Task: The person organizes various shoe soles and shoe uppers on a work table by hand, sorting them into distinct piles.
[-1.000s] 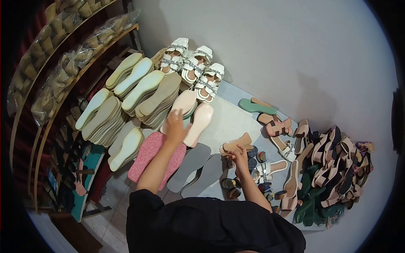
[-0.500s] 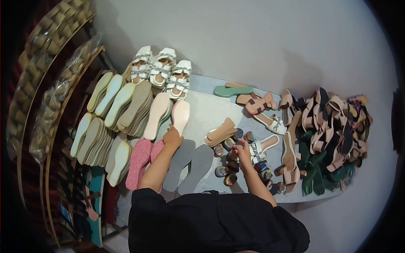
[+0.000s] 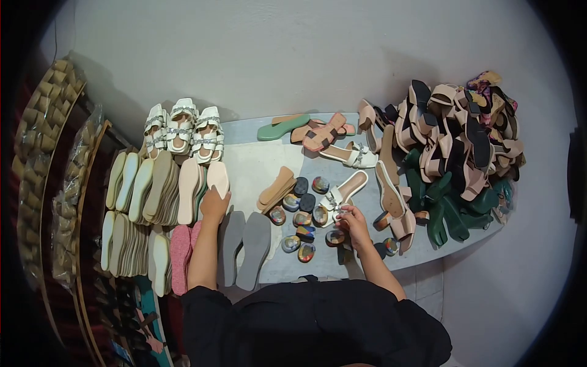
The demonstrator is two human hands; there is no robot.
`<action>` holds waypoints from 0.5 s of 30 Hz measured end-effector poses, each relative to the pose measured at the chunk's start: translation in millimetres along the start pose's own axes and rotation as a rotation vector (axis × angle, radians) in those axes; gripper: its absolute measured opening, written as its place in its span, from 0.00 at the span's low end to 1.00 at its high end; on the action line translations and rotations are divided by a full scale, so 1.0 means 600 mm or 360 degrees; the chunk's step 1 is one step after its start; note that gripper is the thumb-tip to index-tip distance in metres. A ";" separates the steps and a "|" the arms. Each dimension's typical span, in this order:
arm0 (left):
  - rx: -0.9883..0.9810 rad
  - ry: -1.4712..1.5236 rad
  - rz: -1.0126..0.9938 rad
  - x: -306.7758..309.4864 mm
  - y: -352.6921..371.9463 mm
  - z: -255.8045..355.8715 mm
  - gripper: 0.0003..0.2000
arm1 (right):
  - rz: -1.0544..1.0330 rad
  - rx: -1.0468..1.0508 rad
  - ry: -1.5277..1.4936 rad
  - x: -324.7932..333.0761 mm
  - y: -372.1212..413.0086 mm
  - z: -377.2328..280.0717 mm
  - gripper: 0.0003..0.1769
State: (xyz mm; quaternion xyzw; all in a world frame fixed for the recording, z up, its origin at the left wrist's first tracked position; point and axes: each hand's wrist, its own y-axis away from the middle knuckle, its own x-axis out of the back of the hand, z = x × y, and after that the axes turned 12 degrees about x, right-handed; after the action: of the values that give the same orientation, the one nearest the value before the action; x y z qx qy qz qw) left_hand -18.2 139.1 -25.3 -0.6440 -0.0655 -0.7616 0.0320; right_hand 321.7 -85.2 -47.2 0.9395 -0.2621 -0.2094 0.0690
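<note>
L hand (image 3: 214, 205): fingers on the pale pink insole (image 3: 218, 178), R of the other pink one, by the grey soles (image 3: 246, 249) (grip unclear). R hand (image 3: 353, 223): fingers part-curled near the white sandal (image 3: 343, 197) on the table (image 3: 290, 257).

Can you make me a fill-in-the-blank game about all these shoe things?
The sparkly sandals standing at the back left are ____.
A pale pink sole is being touched by the person's ____ hand.
Just right of the speckled pink soles, the two big flat soles are ____.

Missing words: white; left; grey.
</note>
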 end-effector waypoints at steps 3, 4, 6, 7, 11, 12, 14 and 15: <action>-0.0243 0.0169 0.0221 0.009 0.018 0.058 0.26 | -0.0108 0.0100 0.0001 0.031 -0.021 -0.013 0.14; -0.0351 0.0241 0.0316 0.006 0.024 0.076 0.26 | -0.0158 0.0130 0.0054 0.038 -0.031 -0.020 0.15; -0.0413 0.0337 0.0305 -0.002 0.038 0.120 0.24 | -0.0266 0.0202 0.0160 0.045 -0.059 -0.041 0.16; -0.0461 0.0362 0.0283 -0.007 0.042 0.141 0.23 | -0.0344 0.0277 0.0287 0.049 -0.079 -0.049 0.16; -0.0567 0.0384 0.0228 -0.026 0.040 0.219 0.21 | -0.0548 0.0651 0.0714 0.041 -0.174 -0.082 0.16; -0.0584 0.0380 0.0214 -0.032 0.036 0.232 0.21 | -0.0596 0.0682 0.0750 0.033 -0.202 -0.092 0.16; -0.0618 0.0396 0.0222 -0.035 0.010 0.267 0.21 | -0.0707 0.0784 0.0835 0.007 -0.268 -0.127 0.15; -0.0650 0.0432 0.0242 -0.036 -0.002 0.281 0.22 | -0.0744 0.0750 0.0821 -0.012 -0.296 -0.148 0.15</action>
State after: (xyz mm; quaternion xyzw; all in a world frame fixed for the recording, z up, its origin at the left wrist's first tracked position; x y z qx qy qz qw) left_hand 150.0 163.4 -19.0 -0.5320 0.1431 -0.8339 -0.0332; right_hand 436.7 72.1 -6.9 0.9854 -0.0569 0.0884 -0.1338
